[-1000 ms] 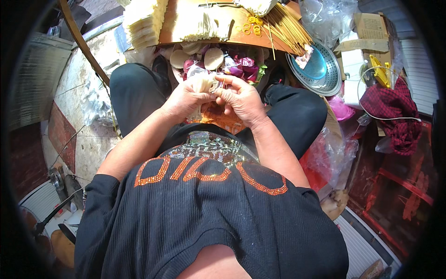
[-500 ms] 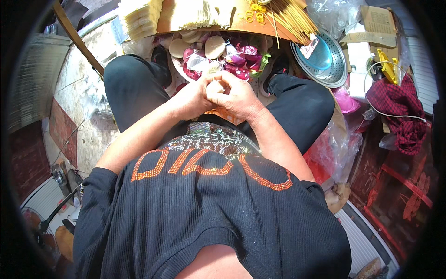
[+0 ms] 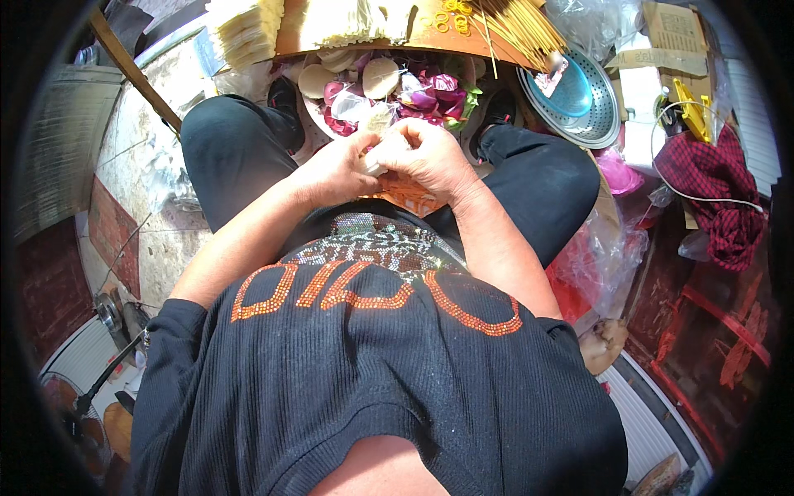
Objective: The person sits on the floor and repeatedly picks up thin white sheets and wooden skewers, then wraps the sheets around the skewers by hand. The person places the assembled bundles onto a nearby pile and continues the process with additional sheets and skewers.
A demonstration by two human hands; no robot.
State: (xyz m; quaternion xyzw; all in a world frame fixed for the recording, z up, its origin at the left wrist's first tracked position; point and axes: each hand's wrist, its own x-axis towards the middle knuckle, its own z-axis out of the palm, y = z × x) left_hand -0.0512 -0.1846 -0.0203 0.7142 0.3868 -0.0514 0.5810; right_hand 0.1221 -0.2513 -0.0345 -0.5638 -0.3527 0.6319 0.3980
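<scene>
Above my lap, my left hand (image 3: 333, 172) and my right hand (image 3: 428, 157) meet around a small whitish piece (image 3: 371, 165), mostly covered by the fingers. The left fingers wrap it from the side, while the right thumb and forefinger pinch at its top. What it is cannot be made out. Just beyond the hands, a wide basin holds purple-red leafy or onion-like pieces (image 3: 442, 89), some green leaves (image 3: 471, 101) and several pale round discs (image 3: 380, 78). Orange material (image 3: 405, 196) shows below my hands, between my thighs.
Past the basin, a wooden board (image 3: 302, 33) carries stacks of pale sheets (image 3: 246, 31), yellow rubber bands (image 3: 447, 20) and thin wooden sticks (image 3: 517, 33). A metal colander (image 3: 608, 124) with a blue bowl (image 3: 579, 97), cardboard (image 3: 674, 37) and a checked cloth (image 3: 715, 198) lie at right.
My right hand has lifted slightly and its fingers have shifted into a pinch over the whitish piece. The left hand has opened a little away from the right.
</scene>
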